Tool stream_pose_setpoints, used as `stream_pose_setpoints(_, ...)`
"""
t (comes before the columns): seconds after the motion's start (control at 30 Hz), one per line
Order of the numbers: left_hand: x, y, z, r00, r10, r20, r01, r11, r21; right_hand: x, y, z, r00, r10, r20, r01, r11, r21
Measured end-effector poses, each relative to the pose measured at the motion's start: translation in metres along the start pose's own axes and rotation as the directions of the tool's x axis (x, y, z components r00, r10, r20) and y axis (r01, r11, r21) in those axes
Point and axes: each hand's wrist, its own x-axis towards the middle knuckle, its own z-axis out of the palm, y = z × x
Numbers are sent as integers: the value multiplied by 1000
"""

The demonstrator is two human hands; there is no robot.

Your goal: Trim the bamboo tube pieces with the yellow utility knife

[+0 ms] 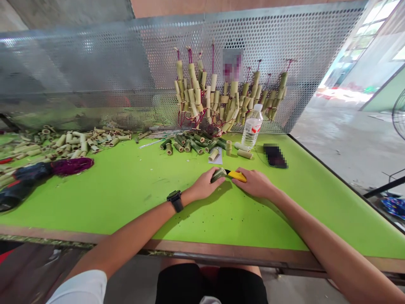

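Observation:
My left hand (205, 185), below a black wristwatch, is closed around a short bamboo tube (218, 174) held over the green tabletop. A yellow utility knife (237, 175) is gripped in my right hand (254, 183). Its dark blade reaches left to the end of the tube. Just beyond my hands, one cut bamboo piece (214, 154) rests on a small white card (219, 160). Small dark specks are scattered on the table below my hands.
Behind lies a pile of green bamboo tubes (190, 143). A water bottle (252, 128) and a dark phone (275, 156) are at the right. Strung bamboo pieces (193, 90) hang on a perforated metal panel (120, 76). Purple cord (73, 166) and a power drill (19, 190) lie left.

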Motion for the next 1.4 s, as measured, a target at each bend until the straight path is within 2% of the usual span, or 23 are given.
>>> stream_pose_setpoints(0.1,0,0,-1,997,-47,-61,42,996,-81,0,0,-1,1000,2,10,-2,1000,6)
stream_pose_setpoints(0.23,1,-1,-2,989,-46,-140,12,972,-233,0,0,-1,1000,9,29,-10,1000,18)
stream_pose_setpoints(0.4,2,0,-2,990,-93,-110,44,924,-380,1,2,0,1000,-2,-5,2,1000,4)
stream_pose_setpoints(0.67,4,-6,-5,974,-221,-41,197,929,-314,3,3,-1,1000,10,0,-10,1000,18)
stream_pose_setpoints(1.17,10,-12,-6,979,-202,14,188,882,-431,3,8,-1,999,-21,25,19,998,64)
stream_pose_setpoints(1.4,11,-19,-5,980,-201,5,180,866,-467,3,9,0,1000,-26,14,26,1000,4)
